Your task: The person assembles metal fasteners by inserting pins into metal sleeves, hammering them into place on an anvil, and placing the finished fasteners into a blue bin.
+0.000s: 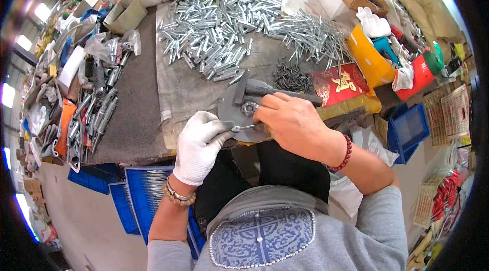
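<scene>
My left hand [197, 143], in a white knitted glove, pinches a small shiny metal part [236, 129] between thumb and forefinger. A thin metal rod [247, 127] runs from that part toward my bare right hand [298, 124]. The right fingers are closed around the rod's other end, and the fingertips are partly hidden. Both hands are over a round grey metal plate [228, 109] at the table's front edge. Just beyond my right fingers lies a hammer [285, 93], its head at the left. A round metal piece [249, 108] sits on the plate beside it.
A heap of short metal tubes [214, 26] covers the far table, with thin rods [313, 36] to its right. Dark small screws [293, 76] lie near a red packet [340, 85]. Tools [104, 92] crowd the left; blue crates [407, 131] stand below the table at right.
</scene>
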The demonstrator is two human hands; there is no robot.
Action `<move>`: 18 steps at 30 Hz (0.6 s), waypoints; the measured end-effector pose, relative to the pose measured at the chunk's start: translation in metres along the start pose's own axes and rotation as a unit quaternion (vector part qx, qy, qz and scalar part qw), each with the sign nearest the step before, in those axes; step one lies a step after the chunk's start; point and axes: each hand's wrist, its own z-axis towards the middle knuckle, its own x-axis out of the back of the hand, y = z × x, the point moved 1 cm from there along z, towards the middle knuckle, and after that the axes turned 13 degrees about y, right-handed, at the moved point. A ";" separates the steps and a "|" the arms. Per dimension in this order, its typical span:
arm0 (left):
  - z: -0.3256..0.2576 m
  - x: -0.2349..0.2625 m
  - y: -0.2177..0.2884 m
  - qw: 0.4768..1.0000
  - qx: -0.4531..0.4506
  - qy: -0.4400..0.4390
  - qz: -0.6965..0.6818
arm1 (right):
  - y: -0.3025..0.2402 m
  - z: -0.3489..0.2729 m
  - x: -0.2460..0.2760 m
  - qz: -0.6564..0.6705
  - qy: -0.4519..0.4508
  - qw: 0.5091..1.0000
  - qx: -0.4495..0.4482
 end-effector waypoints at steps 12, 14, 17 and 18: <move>0.001 -0.001 -0.001 0.999 -0.029 0.016 -0.005 | 0.025 0.016 0.010 -0.155 0.082 0.985 0.005; 0.002 0.000 0.000 0.999 -0.032 0.024 -0.003 | 0.010 0.012 0.020 -0.113 0.056 0.989 -0.076; 0.000 0.001 0.000 0.999 -0.040 0.031 -0.001 | -0.009 -0.002 0.030 -0.047 0.061 0.990 -0.121; 0.001 0.000 -0.001 0.998 -0.049 0.030 -0.004 | -0.014 -0.006 0.034 -0.026 0.096 0.991 -0.087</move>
